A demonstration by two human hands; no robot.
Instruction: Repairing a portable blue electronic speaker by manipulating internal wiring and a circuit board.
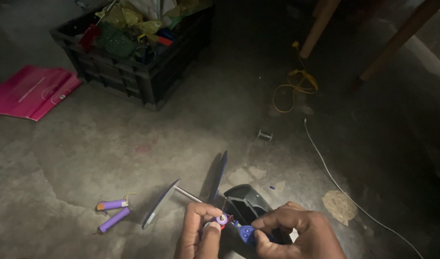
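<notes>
My left hand [198,230] pinches a purple cylindrical battery cell [221,219] by its white-ringed end, near the bottom middle of the head view. My right hand [296,232] grips a small blue part [246,233] just right of that cell, and a short wire seems to join the two. Both hands hover over a dark grey plastic housing [246,199] lying on the concrete floor. Beside it lie a blue panel on edge [220,173] and a flat grey disc on a metal rod [161,204].
Two more purple cells [112,213] lie on the floor at the left. A black crate [133,76] of circuit boards and wrappers stands at the back left, next to a pink folder [33,91]. A yellow cord [294,86], a white cable [335,177], a small spool [264,135] and wooden legs [320,24] are to the right.
</notes>
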